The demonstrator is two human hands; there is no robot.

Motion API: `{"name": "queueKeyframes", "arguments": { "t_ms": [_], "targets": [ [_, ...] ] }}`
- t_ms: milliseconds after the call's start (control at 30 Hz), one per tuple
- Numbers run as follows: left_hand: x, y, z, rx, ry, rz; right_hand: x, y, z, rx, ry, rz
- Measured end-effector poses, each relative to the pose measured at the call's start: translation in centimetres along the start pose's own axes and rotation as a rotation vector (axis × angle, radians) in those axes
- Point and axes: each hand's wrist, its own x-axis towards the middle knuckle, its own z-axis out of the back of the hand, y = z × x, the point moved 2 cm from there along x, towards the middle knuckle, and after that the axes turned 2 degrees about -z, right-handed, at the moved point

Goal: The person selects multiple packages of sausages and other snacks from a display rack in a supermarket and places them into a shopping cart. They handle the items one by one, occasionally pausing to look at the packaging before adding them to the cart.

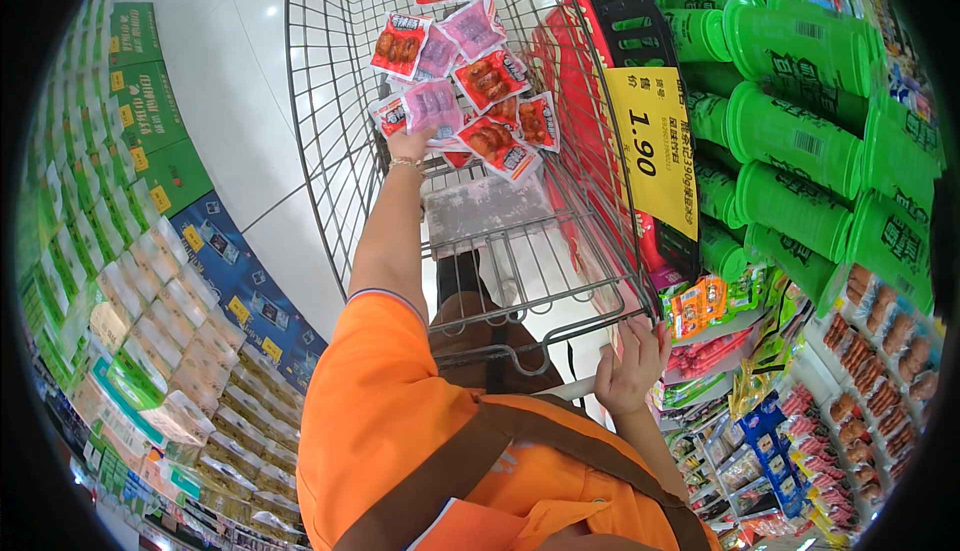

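A wire shopping cart (352,121) stands in front of me, with several small vacuum-sealed snack packets in its far part. Some show red printed fronts, like this red packet (492,79), and others show pinkish-purple backs. My left hand (408,143) reaches in among them, its fingers closed at the lower edge of a purple-backed snack packet (432,107); the fingertips are partly hidden. Close to my body, my right hand (632,363) rests against the cart's near right corner, fingers stretched and thumb apart, holding nothing.
Green tubs (795,141) are stacked at the right behind a yellow price sign (652,151). Hanging snack packs (870,351) fill the lower right. On the left, a long stack of boxed and wrapped goods (150,301) borders the pale tiled floor (235,81). A grey flat panel (490,213) lies inside the cart.
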Motion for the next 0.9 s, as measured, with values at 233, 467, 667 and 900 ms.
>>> {"name": "queueKeyframes", "arguments": {
  "t_ms": [233, 467, 667, 900],
  "targets": [
    [1.3, 3.1, 2.5, 0.765, -0.268, -0.191, 0.3, 0.0, 0.1, -0.018, -0.015, 0.022],
    [2.9, 5.2, 2.2, -0.068, -0.047, -0.045, 0.3, -0.1, 0.0, -0.029, 0.009, 0.021],
    [0.8, 2.8, 1.5, -0.083, -0.042, -0.161, 0.4, 0.0, 0.1, -0.022, -0.007, 0.018],
    [-1.2, -2.3, 1.2, 0.208, -0.147, -0.347, 0.3, -0.1, 0.1, 0.014, -0.062, 0.041]
  ]
}}
